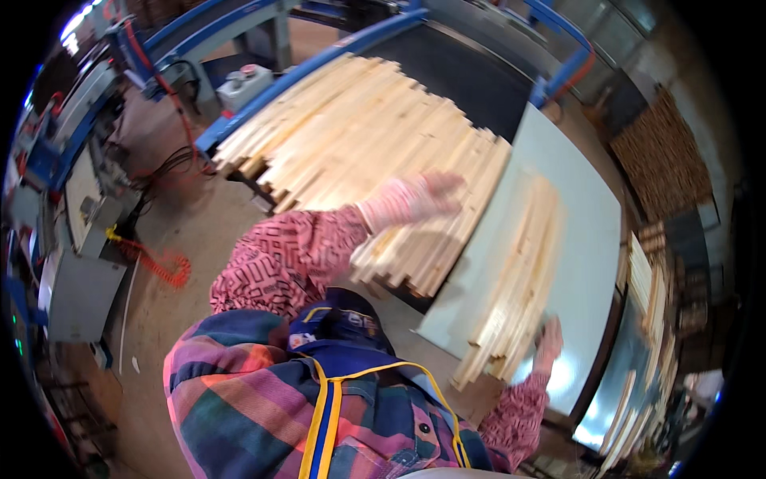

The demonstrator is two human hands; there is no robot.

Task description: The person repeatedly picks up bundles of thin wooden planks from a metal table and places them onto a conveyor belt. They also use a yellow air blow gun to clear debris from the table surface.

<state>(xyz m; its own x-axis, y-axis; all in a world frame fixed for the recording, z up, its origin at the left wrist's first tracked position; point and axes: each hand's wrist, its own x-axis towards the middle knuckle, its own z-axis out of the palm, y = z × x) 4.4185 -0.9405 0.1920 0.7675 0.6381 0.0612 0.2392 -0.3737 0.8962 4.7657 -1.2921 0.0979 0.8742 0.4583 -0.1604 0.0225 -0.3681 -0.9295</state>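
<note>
My left hand (411, 198), in a light glove with pinkish stripes, reaches over a wide spread of pale wooden strips (351, 128). Its fingers are stretched out and blurred, with nothing visible in them; whether it touches the wood I cannot tell. My right hand (549, 343) lies beside the near end of a smaller bundle of wooden strips (519, 279), its fingers extended toward the bundle's right edge. That bundle rests on a pale, smooth tabletop (586, 215), its far end smeared by motion. Both forearms wear pink sleeves with a black pattern.
A blue metal frame (319, 64) and a dark surface (455, 72) border the far side of the wood. A white jug (244, 86) stands at the back left. More strips (630, 423) lie at right. A coiled orange hose (163, 267) hangs left.
</note>
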